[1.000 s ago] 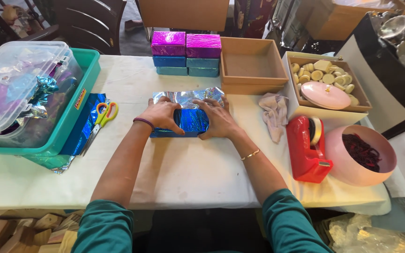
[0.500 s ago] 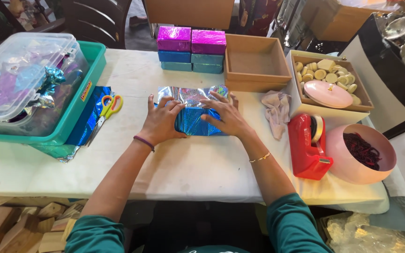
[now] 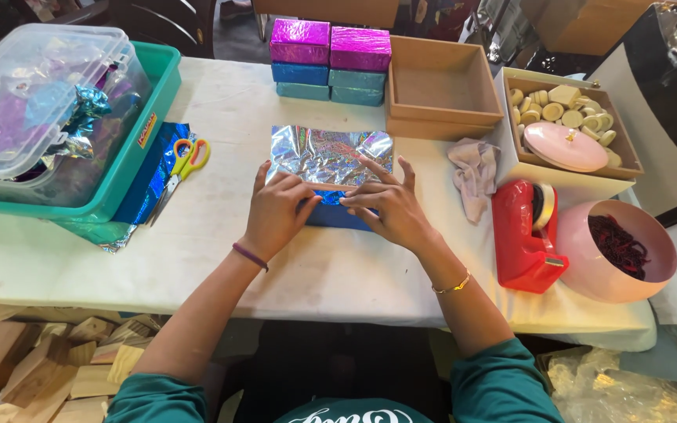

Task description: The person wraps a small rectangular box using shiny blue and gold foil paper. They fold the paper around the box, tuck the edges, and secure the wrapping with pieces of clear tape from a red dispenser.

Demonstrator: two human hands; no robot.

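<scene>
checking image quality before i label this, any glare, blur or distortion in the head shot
Head view: sharp on both hands, left hand and right hand; the foil sheet throws bright patchy glare; lighting is soft, with faint shadows under the forearms; the table edge bows slightly, as from a wide lens.

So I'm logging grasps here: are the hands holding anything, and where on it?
Both hands, left hand and right hand, press flat on the shiny foil sheet folded over the blue box, at its near edge. Nothing is lifted.
</scene>
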